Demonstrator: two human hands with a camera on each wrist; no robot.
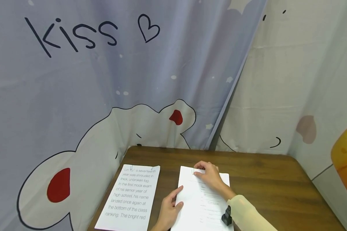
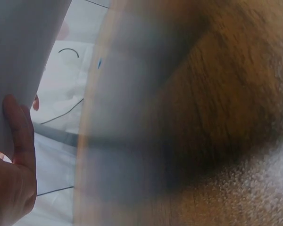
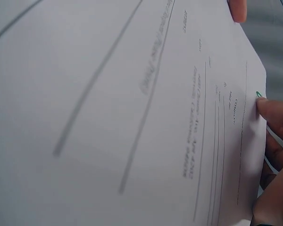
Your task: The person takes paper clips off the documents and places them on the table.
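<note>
A printed stack of paper sheets [image 1: 191, 199] is tilted up over the wooden table. My left hand [image 1: 169, 207] grips its left edge, with fingers behind the sheets [image 2: 23, 42] in the left wrist view. At the top edge my right hand [image 1: 209, 175] pinches a small paper clip [image 1: 192, 171], thumb in front. In the right wrist view the green tip of the clip [image 3: 258, 94] shows by the thumb, and the right hand's fingers [image 3: 276, 150] go behind the page.
To the left lies another printed stack [image 1: 127, 199] in large type, with two clips on its top edge. The brown table [image 1: 263, 192] extends right. Patterned curtains [image 1: 162, 80] hang behind it. A small black device [image 1: 226, 216] sits at the right sleeve.
</note>
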